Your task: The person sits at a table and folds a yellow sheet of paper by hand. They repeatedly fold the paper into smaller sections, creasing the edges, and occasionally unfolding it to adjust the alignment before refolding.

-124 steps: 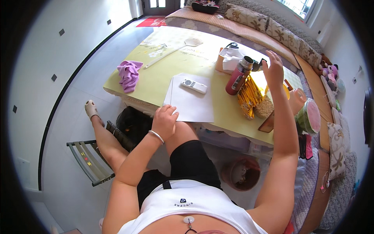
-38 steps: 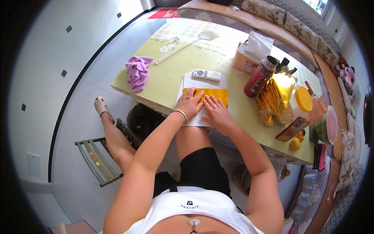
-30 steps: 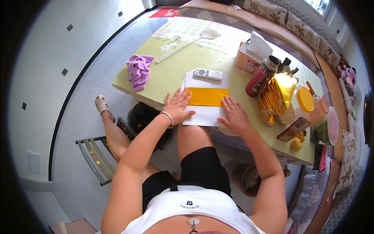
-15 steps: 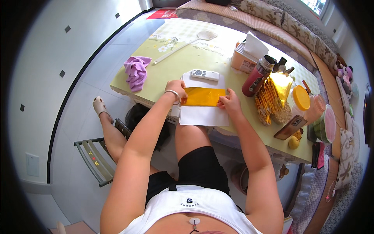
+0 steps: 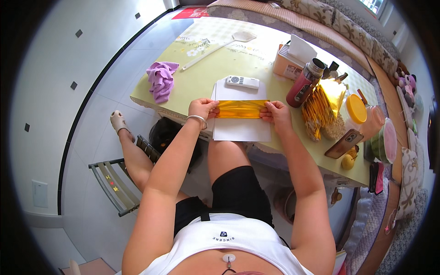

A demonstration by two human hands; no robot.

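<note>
A shiny gold foil paper sheet point(image 5: 243, 109) stretches between my two hands, a long narrow strip in shape. My left hand point(image 5: 204, 108), with a silver bangle at the wrist, pinches its left end. At the right end my right hand point(image 5: 277, 113) grips it between thumb and fingers. Under the foil lies white paper point(image 5: 242, 130), near the table's front edge. On the far part of that paper rests a white remote control point(image 5: 243, 82).
A purple cloth point(image 5: 161, 81) and a white fly swatter point(image 5: 220, 50) lie to the left. At right stand a tissue box point(image 5: 288, 63), a red thermos point(image 5: 305, 85), a bundle of folded gold paper point(image 5: 316, 112), a yellow-lidded jar point(image 5: 355, 109) and a propped phone point(image 5: 343, 143).
The gold foil paper looks narrower from front to back now, with crease lines across it. My right hand has moved slightly to the right; both hands still hold the ends.
</note>
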